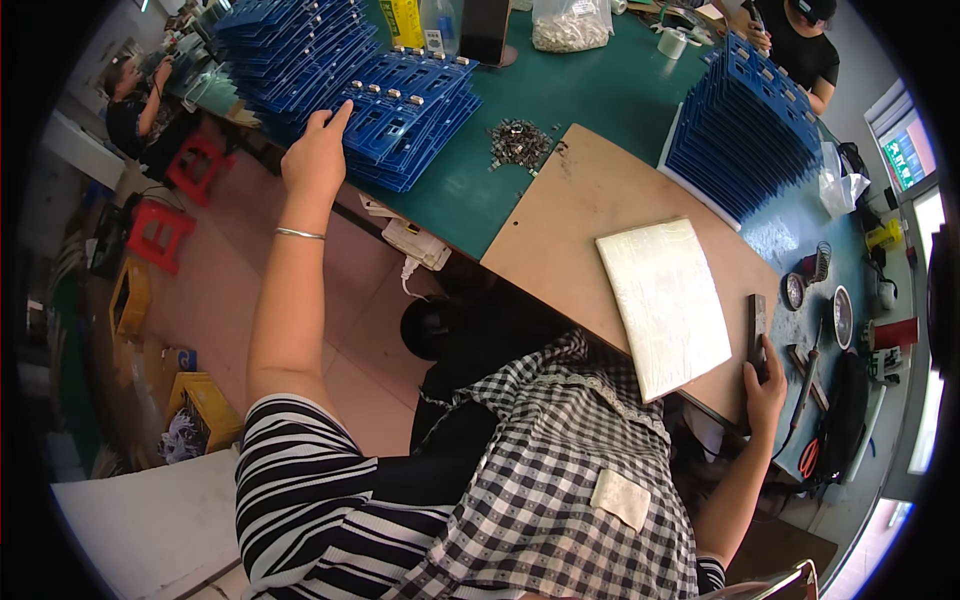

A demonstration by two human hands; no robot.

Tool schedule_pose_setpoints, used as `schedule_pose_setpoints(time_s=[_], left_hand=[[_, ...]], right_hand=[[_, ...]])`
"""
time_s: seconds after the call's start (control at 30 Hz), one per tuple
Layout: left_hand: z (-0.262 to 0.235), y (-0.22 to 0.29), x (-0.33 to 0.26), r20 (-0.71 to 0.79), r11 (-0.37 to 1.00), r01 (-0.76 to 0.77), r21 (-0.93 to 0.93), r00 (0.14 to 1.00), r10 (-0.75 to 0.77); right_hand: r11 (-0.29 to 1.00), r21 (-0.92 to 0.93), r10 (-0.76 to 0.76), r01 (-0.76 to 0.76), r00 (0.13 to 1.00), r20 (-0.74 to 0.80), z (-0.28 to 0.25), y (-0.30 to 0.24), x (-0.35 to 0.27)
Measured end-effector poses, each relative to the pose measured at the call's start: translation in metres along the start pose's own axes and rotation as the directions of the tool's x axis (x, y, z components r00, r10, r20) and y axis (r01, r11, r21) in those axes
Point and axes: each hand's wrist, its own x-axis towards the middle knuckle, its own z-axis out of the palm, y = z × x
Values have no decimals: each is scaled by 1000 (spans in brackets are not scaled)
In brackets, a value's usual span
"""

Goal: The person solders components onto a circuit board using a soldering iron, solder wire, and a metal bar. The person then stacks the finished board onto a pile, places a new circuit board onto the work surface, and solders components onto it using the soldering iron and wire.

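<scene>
At the near left edge of the table, my left hand (318,158) is at a low stack of blue circuit boards (400,100). Its fingers are apart and partly out of sight; I cannot tell if they touch the boards. My right hand (766,392) has thumb and forefinger around the lower end of a dark rectangular bar (756,318), which lies on a brown board (590,200). Left of the bar, a pale flat pad (665,305) rests on the brown board and overhangs its near edge.
A taller stack of blue boards (290,50) rises at the left, another (740,135) at the right. Small metal parts (518,143) lie heaped on the green table (460,215). A soldering iron (803,385) and red scissors (808,458) lie right. Two other people work nearby.
</scene>
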Motion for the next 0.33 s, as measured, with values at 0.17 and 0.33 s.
schedule_pose_setpoints(time_s=[0.17,0.33], left_hand=[[-20,-2,-5,3,978,100,-185,995,-101],[-28,12,-11,-210,920,-162,-357,973,90]], right_hand=[[1000,-16,-22,22,1000,-12,0,-2,1],[1000,-7,-13,13,1000,11,0,6,2]])
